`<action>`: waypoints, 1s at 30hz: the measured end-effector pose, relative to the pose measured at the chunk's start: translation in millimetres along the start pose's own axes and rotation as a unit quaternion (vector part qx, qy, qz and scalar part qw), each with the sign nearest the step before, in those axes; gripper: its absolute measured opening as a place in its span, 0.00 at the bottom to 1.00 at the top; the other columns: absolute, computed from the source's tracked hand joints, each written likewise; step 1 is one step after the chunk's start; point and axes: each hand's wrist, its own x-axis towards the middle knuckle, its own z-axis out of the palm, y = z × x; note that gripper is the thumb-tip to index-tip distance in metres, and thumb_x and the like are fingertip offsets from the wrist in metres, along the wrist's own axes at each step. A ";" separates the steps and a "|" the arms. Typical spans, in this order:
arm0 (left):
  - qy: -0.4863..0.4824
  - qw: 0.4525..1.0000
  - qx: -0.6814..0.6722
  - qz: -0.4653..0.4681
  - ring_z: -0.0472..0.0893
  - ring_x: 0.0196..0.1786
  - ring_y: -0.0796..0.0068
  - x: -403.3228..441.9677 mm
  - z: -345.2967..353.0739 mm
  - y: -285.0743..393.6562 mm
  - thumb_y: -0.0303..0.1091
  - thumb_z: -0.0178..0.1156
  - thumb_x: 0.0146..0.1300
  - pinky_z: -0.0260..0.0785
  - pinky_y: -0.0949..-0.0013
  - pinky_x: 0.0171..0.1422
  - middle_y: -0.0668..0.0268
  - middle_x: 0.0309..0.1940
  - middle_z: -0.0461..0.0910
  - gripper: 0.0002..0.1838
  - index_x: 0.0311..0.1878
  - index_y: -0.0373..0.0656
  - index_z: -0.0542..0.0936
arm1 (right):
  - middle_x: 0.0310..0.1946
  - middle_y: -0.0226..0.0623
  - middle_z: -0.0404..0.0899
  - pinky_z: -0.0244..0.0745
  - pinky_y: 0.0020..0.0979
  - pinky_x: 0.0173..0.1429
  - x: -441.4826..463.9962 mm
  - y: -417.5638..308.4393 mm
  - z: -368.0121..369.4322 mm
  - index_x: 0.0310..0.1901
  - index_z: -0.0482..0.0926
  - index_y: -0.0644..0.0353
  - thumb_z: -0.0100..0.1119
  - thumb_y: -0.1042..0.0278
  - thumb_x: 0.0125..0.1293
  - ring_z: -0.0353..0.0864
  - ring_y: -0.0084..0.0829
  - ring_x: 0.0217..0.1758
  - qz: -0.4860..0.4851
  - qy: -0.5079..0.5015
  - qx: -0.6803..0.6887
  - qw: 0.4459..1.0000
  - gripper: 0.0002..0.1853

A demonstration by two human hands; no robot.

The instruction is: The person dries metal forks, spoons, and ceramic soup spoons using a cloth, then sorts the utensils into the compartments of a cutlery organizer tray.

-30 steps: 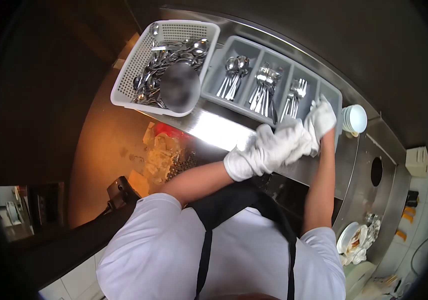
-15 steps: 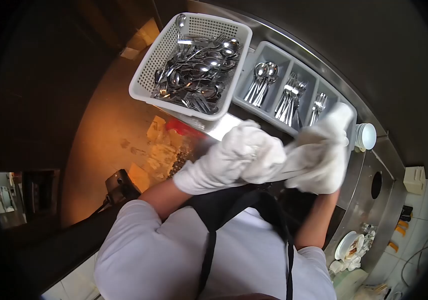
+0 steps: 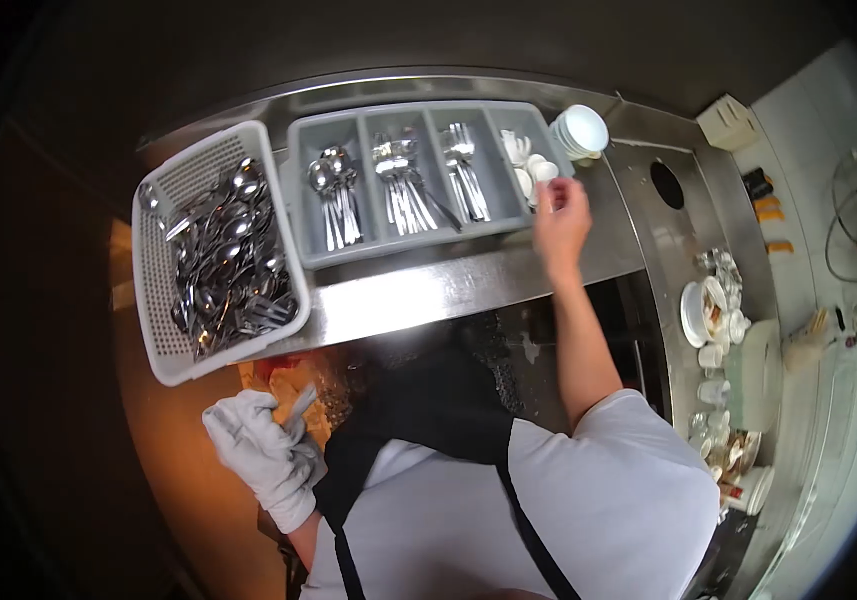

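Note:
A white cloth [image 3: 253,440] is wrapped over my left hand [image 3: 283,480], which is closed around it and mostly hidden, low at the left by the black apron. A greyish strip sticks up from the cloth; I cannot tell whether it is a fold or a utensil. My bare right hand [image 3: 561,225] is over the right end of the grey cutlery tray [image 3: 348,256], fingers loosely bent and slightly apart. At its fingertips, white spoons [image 3: 542,171] lie in the last compartment. Metal spoons [image 3: 336,190], forks [image 3: 403,180] and smaller forks [image 3: 463,175] fill the other compartments.
A white perforated basket [image 3: 153,290] heaped with mixed metal cutlery [image 3: 228,255] stands left of the tray. Stacked pale bowls [image 3: 583,130] sit beyond its right end. Dishes and glasses [image 3: 703,310] line the right-hand counter, near a round hole [image 3: 666,185].
My right hand has come out of the cloth and reached the tray's last compartment. My left hand has moved down and left with the cloth. The view has turned.

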 end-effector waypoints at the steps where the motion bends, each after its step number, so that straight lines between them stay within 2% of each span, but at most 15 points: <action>1: -0.019 1.000 -0.002 0.024 0.74 0.36 0.75 4.6 2.0 -4.6 0.29 0.52 0.74 0.67 0.73 0.47 0.63 0.32 0.75 0.06 0.41 0.38 0.66 | 0.36 0.40 0.82 0.77 0.36 0.43 20.1 25.0 -10.7 0.45 0.78 0.66 0.66 0.61 0.68 0.82 0.35 0.36 0.094 0.017 0.033 0.995 0.16; 3: -0.065 0.998 0.017 0.004 0.74 0.35 0.75 11.5 15.3 15.2 0.32 0.50 0.76 0.67 0.72 0.46 0.63 0.31 0.75 0.09 0.40 0.39 0.66 | 0.39 0.41 0.83 0.79 0.38 0.43 62.3 116.1 -13.2 0.49 0.77 0.64 0.66 0.52 0.69 0.82 0.34 0.36 0.203 0.077 0.061 0.974 0.22; 6: -0.092 0.987 -0.113 -0.073 0.74 0.35 0.74 11.5 45.9 20.0 0.39 0.46 0.80 0.68 0.71 0.44 0.62 0.32 0.75 0.13 0.39 0.40 0.67 | 0.48 0.53 0.81 0.81 0.44 0.47 110.6 192.0 -11.5 0.63 0.71 0.60 0.65 0.37 0.67 0.84 0.43 0.40 0.473 0.022 0.288 0.832 0.36; 8: -0.131 0.945 -0.253 -0.163 0.74 0.35 0.74 9.7 67.0 19.9 0.42 0.45 0.80 0.68 0.71 0.43 0.61 0.33 0.76 0.16 0.39 0.39 0.69 | 0.61 0.60 0.71 0.80 0.55 0.58 131.0 205.7 5.7 0.77 0.49 0.60 0.61 0.24 0.61 0.81 0.53 0.54 0.512 -0.035 0.369 0.775 0.57; 10: -0.193 0.864 -0.376 -0.273 0.75 0.36 0.74 9.3 82.2 22.9 0.43 0.46 0.80 0.67 0.72 0.43 0.58 0.35 0.77 0.18 0.40 0.36 0.71 | 0.69 0.67 0.61 0.76 0.59 0.64 153.8 218.7 21.0 0.80 0.37 0.54 0.57 0.20 0.59 0.75 0.62 0.64 0.518 -0.134 0.393 0.748 0.63; 12: -0.161 0.838 -0.410 -0.321 0.77 0.37 0.68 2.0 111.7 42.2 0.50 0.41 0.80 0.73 0.65 0.45 0.57 0.34 0.78 0.23 0.40 0.39 0.73 | 0.71 0.66 0.60 0.71 0.62 0.69 167.1 195.9 26.0 0.80 0.41 0.52 0.56 0.20 0.61 0.70 0.64 0.69 0.516 -0.161 0.528 0.655 0.59; 13: -0.118 0.850 -0.382 -0.343 0.78 0.37 0.67 -5.6 128.8 65.6 0.50 0.42 0.80 0.74 0.64 0.46 0.58 0.34 0.79 0.22 0.40 0.40 0.73 | 0.71 0.65 0.61 0.68 0.62 0.71 174.4 188.1 26.1 0.79 0.44 0.56 0.51 0.24 0.66 0.69 0.65 0.70 0.519 -0.162 0.513 0.665 0.54; 16: -0.114 0.853 -0.360 -0.362 0.80 0.42 0.61 -12.2 154.8 66.6 0.50 0.45 0.79 0.76 0.60 0.50 0.58 0.35 0.80 0.19 0.42 0.44 0.73 | 0.60 0.69 0.70 0.82 0.57 0.58 190.4 281.4 79.1 0.77 0.51 0.58 0.49 0.27 0.70 0.81 0.61 0.58 0.539 -0.232 0.510 0.629 0.48; 18: -0.147 0.883 -0.306 -0.323 0.80 0.44 0.63 -16.8 170.9 75.2 0.48 0.46 0.78 0.76 0.60 0.53 0.59 0.38 0.79 0.16 0.46 0.43 0.73 | 0.55 0.60 0.76 0.87 0.49 0.50 187.6 246.5 77.5 0.70 0.61 0.65 0.42 0.47 0.78 0.86 0.52 0.45 0.550 -0.121 0.491 0.664 0.30; 20: -0.199 0.908 -0.258 -0.264 0.81 0.47 0.66 -19.5 179.7 56.8 0.43 0.48 0.78 0.76 0.62 0.56 0.61 0.42 0.79 0.14 0.52 0.42 0.73 | 0.48 0.54 0.80 0.86 0.43 0.40 184.1 231.7 73.6 0.66 0.65 0.64 0.39 0.52 0.79 0.86 0.46 0.37 0.526 -0.141 0.458 0.703 0.25; 22: -0.209 0.950 -0.153 -0.172 0.80 0.47 0.69 -23.8 189.9 33.1 0.42 0.48 0.78 0.75 0.65 0.56 0.63 0.45 0.78 0.15 0.56 0.41 0.73 | 0.52 0.55 0.80 0.87 0.39 0.38 184.0 237.8 68.5 0.66 0.66 0.63 0.42 0.53 0.79 0.87 0.45 0.43 0.511 -0.207 0.372 0.747 0.24; 23: -0.219 0.954 -0.127 -0.157 0.80 0.48 0.70 -23.3 199.6 35.9 0.40 0.48 0.78 0.74 0.66 0.56 0.63 0.46 0.78 0.15 0.58 0.40 0.72 | 0.43 0.48 0.84 0.81 0.32 0.28 186.2 231.9 61.8 0.62 0.70 0.62 0.43 0.54 0.79 0.86 0.37 0.34 0.516 -0.206 0.364 0.747 0.22; 25: -0.236 0.960 -0.074 -0.130 0.79 0.48 0.72 -24.1 218.2 43.6 0.37 0.49 0.78 0.73 0.69 0.56 0.64 0.47 0.77 0.16 0.62 0.39 0.71 | 0.41 0.46 0.84 0.80 0.32 0.26 194.7 239.7 60.3 0.61 0.70 0.62 0.43 0.54 0.79 0.85 0.36 0.31 0.517 -0.216 0.365 0.743 0.21; 28: -0.134 0.897 -0.284 -0.310 0.78 0.50 0.73 -20.4 250.6 67.1 0.33 0.51 0.77 0.72 0.71 0.56 0.63 0.47 0.76 0.16 0.62 0.37 0.71 | 0.40 0.45 0.82 0.79 0.33 0.25 204.7 243.0 55.2 0.61 0.70 0.62 0.43 0.53 0.79 0.84 0.36 0.27 0.520 -0.210 0.364 0.744 0.21; 30: -0.210 0.866 -0.320 -0.323 0.78 0.51 0.74 -16.9 261.7 81.3 0.31 0.51 0.77 0.71 0.72 0.58 0.64 0.48 0.77 0.16 0.63 0.37 0.71 | 0.42 0.46 0.82 0.79 0.33 0.26 208.3 245.4 53.2 0.61 0.69 0.61 0.44 0.53 0.79 0.84 0.37 0.28 0.520 -0.199 0.362 0.748 0.21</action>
